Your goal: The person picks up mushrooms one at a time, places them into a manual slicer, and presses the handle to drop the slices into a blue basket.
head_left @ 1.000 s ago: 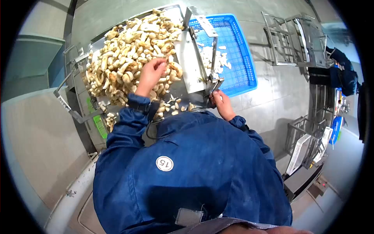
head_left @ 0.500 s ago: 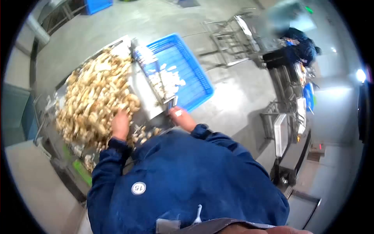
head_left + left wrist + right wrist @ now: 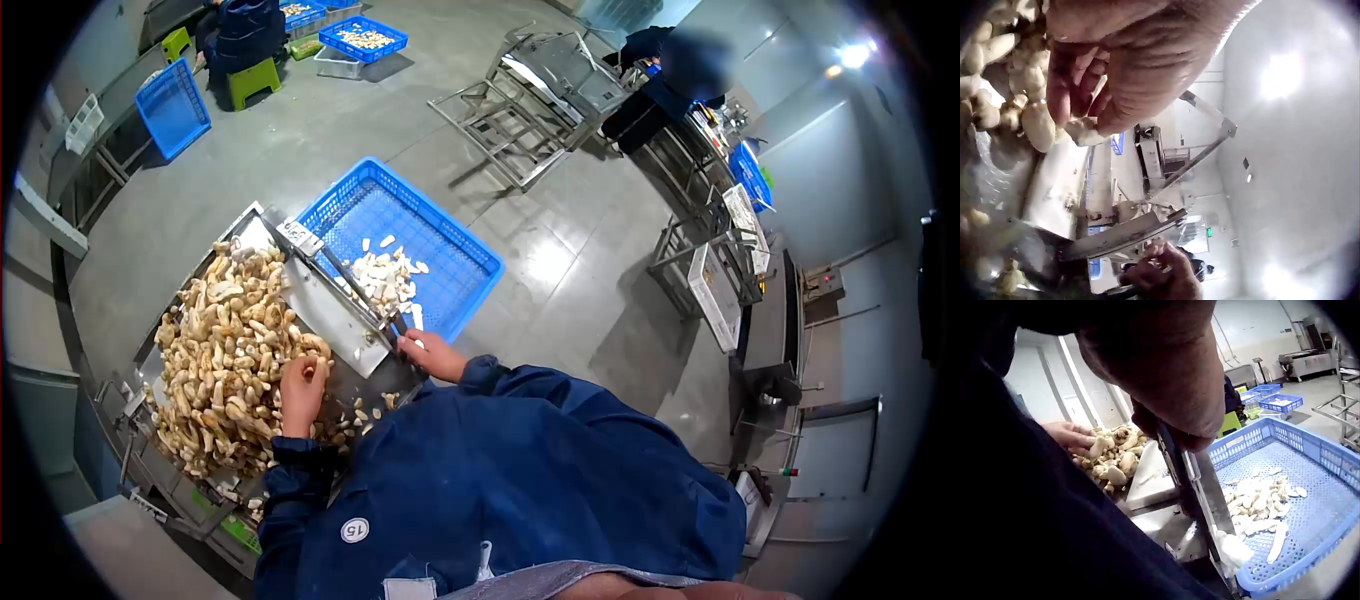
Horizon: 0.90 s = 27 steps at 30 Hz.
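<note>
Mushroom (image 3: 1085,132) is in L hand (image 3: 304,390), lower left of head frame, at the near edge of the mushroom pile (image 3: 225,350); thumb & fingertips pinch it. R hand (image 3: 433,357), nr centre, has its fingers curled round the cutter handle (image 3: 400,325), at the near end of the blade (image 3: 1215,487). Pale plate (image 3: 330,310) lies btw pile & blade; blue crate (image 3: 440,250) on the other side, nr upper centre, holds cut pcs (image 3: 385,280). To do it well, imo: lay the mushroom flat on the plate, one end just past the blade line, fingertips well back on the pile side. Hold firm b/c round stems prob. roll. Lift blade fully before feeding, then one smooth stroke, no sawing; nudge fwd evenly per cut so pcs match. White lump (image 3: 1233,553) sits right by the blade, lower centre of R-wrist view; can't tell if it's stuck, but if so, clear it first w/ blade still, else it may jam. Can't tell exactly how high the blade is.
</note>
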{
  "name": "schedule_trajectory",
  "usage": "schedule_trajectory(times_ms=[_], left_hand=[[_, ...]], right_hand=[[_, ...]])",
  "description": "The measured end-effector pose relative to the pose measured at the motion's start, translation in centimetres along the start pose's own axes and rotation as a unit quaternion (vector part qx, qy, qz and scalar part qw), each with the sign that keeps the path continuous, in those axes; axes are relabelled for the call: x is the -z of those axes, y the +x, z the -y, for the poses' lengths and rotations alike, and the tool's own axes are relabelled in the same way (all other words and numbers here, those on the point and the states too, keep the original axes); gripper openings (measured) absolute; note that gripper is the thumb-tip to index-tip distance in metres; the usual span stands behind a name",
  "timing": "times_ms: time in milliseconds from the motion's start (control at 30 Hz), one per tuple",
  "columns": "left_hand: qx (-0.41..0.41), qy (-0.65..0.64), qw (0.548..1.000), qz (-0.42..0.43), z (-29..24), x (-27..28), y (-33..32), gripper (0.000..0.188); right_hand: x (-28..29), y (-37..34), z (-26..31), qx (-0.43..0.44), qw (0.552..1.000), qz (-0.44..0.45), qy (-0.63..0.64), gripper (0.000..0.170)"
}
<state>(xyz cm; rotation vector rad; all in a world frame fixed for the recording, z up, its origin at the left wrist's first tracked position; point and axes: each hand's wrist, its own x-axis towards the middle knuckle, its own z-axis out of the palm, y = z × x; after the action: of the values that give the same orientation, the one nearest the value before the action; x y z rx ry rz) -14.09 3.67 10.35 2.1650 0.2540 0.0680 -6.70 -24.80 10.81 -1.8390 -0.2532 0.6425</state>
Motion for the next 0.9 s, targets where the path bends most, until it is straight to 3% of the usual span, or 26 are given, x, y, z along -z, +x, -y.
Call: schedule_trajectory(times_ms=[100,167,233,300,333,400,467,500,567,600,700,733,900], left_hand=[[0.132,-0.29,0.945,0.071,-0.6,-2.2,3.1,0.02],[0.17,-0.35,0.917,0.083,-1.6,-3.4,5.2,0.022],[0.14,-0.391,0.908,0.05,0.5,-6.4,8.2,0.022],[0.161,-0.407,0.899,-0.022,0.3,-8.1,10.2,0.02],[0.172,-0.386,0.906,0.009,2.1,-8.6,11.2,0.018],[0.179,-0.397,0.888,-0.148,1.9,-10.3,12.0,0.016],[0.128,-0.35,0.911,-0.179,5.9,-13.1,13.5,0.023],[0.121,-0.312,0.925,-0.179,3.8,-11.9,12.7,0.023],[0.09,-0.22,0.952,-0.191,7.3,-14.2,14.3,0.02],[0.104,-0.174,0.963,-0.176,3.1,-11.6,13.2,0.019],[0.098,-0.125,0.979,-0.125,2.0,-10.7,12.7,0.028],[0.08,-0.104,0.977,-0.168,2.3,-11.0,12.5,0.025],[0.136,-0.15,0.966,-0.159,2.1,-11.3,12.6,0.024]], right_hand=[[-0.1,0.1,-0.5,-0.032,0.999,0.012,0.019,0.04],[-0.3,0.1,-1.0,0.023,0.999,-0.025,-0.028,0.038],[-0.3,0.4,-1.7,0.054,0.996,-0.036,-0.069,0.037],[0.2,-0.1,0.8,-0.056,0.998,-0.012,-0.01,0.035],[-0.2,-0.4,0.6,-0.06,0.998,-0.011,0.008,0.034],[0.3,0.0,0.7,-0.058,0.998,-0.004,0.026,0.033],[0.2,-0.2,1.2,-0.06,0.998,0.002,0.024,0.032],[0.3,-0.2,1.4,-0.06,0.998,0.001,0.015,0.031],[0.2,-0.2,1.5,-0.042,0.999,0.005,0.006,0.03],[0.2,-0.2,1.5,-0.045,0.999,0.007,0.008,0.03],[0.3,-0.1,1.5,-0.045,0.999,0.007,0.007,0.029],[0.3,0.0,1.5,-0.043,0.999,0.008,0.005,0.029],[0.8,0.2,2.4,-0.088,0.995,0.029,0.033,0.027]])
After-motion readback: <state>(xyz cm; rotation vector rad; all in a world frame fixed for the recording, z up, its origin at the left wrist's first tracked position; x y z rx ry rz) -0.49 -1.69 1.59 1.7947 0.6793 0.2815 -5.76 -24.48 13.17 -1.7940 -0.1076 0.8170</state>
